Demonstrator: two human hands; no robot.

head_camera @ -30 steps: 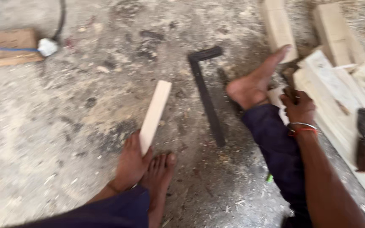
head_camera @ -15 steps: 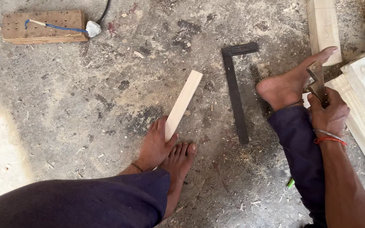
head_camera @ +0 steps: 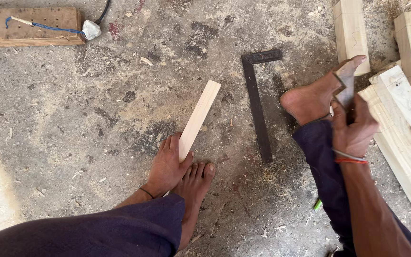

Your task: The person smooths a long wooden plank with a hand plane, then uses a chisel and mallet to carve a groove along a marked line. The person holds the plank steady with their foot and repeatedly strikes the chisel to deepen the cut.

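Pale wood strip lies on the floor at six o'clock, pinned flat by the left hand. At three o'clock, the right hand grips a small flat tool.

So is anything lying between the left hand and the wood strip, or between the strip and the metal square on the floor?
No. The left hand already rests on the near end of the wood strip, beside the left foot. Only bare, sawdust-strewn concrete floor separates the strip from the metal square.
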